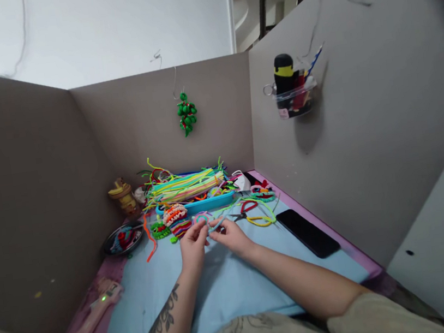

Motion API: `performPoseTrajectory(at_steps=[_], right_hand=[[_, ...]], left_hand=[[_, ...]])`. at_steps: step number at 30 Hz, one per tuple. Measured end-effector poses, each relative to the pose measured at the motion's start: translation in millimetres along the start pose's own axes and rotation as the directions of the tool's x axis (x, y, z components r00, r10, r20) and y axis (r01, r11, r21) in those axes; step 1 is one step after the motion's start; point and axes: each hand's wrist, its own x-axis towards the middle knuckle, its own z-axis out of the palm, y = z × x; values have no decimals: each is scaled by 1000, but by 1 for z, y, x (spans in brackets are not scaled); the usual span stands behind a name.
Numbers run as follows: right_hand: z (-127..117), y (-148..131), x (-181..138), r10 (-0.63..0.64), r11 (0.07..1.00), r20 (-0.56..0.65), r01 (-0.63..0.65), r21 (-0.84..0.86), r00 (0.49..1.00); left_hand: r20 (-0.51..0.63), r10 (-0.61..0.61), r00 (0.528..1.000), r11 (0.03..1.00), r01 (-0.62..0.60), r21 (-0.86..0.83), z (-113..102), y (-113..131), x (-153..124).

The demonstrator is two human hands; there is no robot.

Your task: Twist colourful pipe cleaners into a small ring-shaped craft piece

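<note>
Near the middle of the table, my left hand and my right hand meet, fingertips pinched close together. A light blue pipe cleaner runs between them, its end at the right hand's fingers. Just beyond the fingertips shows a round pink and teal coiled piece, partly hidden by my left hand; whether the fingers touch it I cannot tell. Right of my hands lie scissors with red and yellow handles. Left of them sit a striped multicolour piece and an orange and peach piece.
Bundled pipe cleaners lie over a blue tray at the back. A black phone lies right. A dark bowl and a pink glue gun are left. Grey panels enclose three sides; a plastic tub hangs right.
</note>
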Motion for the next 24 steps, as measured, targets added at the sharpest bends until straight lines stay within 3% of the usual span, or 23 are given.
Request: performPoseTrajectory(at_steps=[4,8,11,13,17,19,22,24], right_hand=[[3,-2,-1,65,988,35,-69,138,997],[7,3,1,287,923,48,-290,254,957],[7,6,3,348,892,45,-345,293,937],[5,5,3,308,916,2,-297,271,951],[-1,-7,0,108,987,-106,-94,134,988],[-2,-14,-5,70,992,3,-70,100,998],[-4,-25,-14,14,979,226,-59,196,974],[-7,-30,-17,-31,952,265,-52,301,964]], left_hand=[[-45,10,999,992,-5,123,-2,-3,0],[-28,71,997,974,-63,216,-3,-7,-1],[4,123,992,959,-120,257,-4,-9,-2],[3,116,993,960,-113,257,-5,-10,-1],[-39,72,997,989,-67,128,-8,-11,7],[-34,41,999,997,-39,67,-10,-13,12],[-46,-17,999,998,20,57,-15,-14,18],[-91,-52,994,997,58,55,-17,-15,21]])
